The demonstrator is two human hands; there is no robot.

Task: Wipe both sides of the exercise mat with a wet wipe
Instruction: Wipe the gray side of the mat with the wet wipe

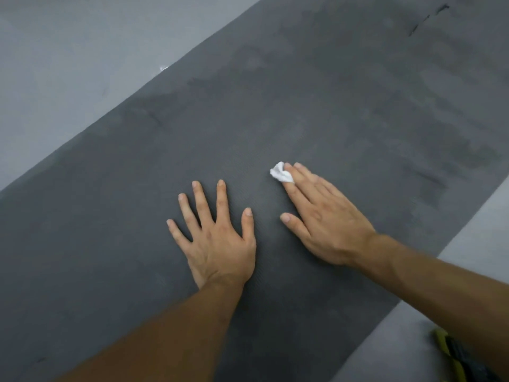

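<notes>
A dark grey exercise mat [316, 111] lies flat on the floor and runs diagonally from lower left to upper right. Darker damp streaks show on its far right part. My left hand [217, 238] rests flat on the mat with fingers spread. To its right, my right hand [325, 219] presses a crumpled white wet wipe [280, 173] onto the mat with straight fingers. Most of the wipe is hidden under the fingertips.
Light grey floor [68, 64] borders the mat at upper left and lower right. A yellow and black object [451, 357] sits at the bottom right edge, beside my right forearm. A small white scrap [164, 68] lies at the mat's left edge.
</notes>
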